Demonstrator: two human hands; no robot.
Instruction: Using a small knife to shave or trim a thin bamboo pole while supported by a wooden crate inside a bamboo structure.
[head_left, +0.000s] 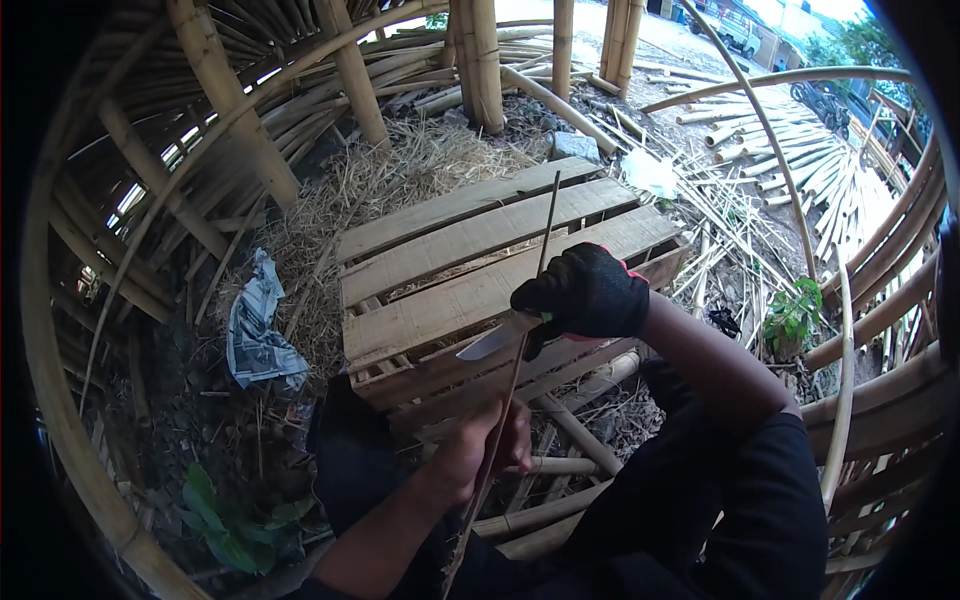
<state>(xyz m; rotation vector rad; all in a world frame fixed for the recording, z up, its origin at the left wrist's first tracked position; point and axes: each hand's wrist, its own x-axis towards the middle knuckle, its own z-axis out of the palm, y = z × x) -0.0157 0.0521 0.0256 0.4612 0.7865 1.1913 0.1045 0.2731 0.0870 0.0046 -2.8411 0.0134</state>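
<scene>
My left hand, bare, is closed round a long thin bamboo strip that runs from my lap up past the crate. Higher on the strip, my right hand in a black glove is closed round a knife. The knife's blade points left and lies against the strip just below the glove. The knife's handle is mostly hidden in the gloved fingers. Right behind both hands stands a slatted wooden crate, its top boards spaced with gaps.
Crumpled newspaper lies left of the crate, by a heap of dry shavings. Bamboo poles stand behind. Many cut bamboo pieces spread over the ground at the far right. Green plants grow at right and lower left.
</scene>
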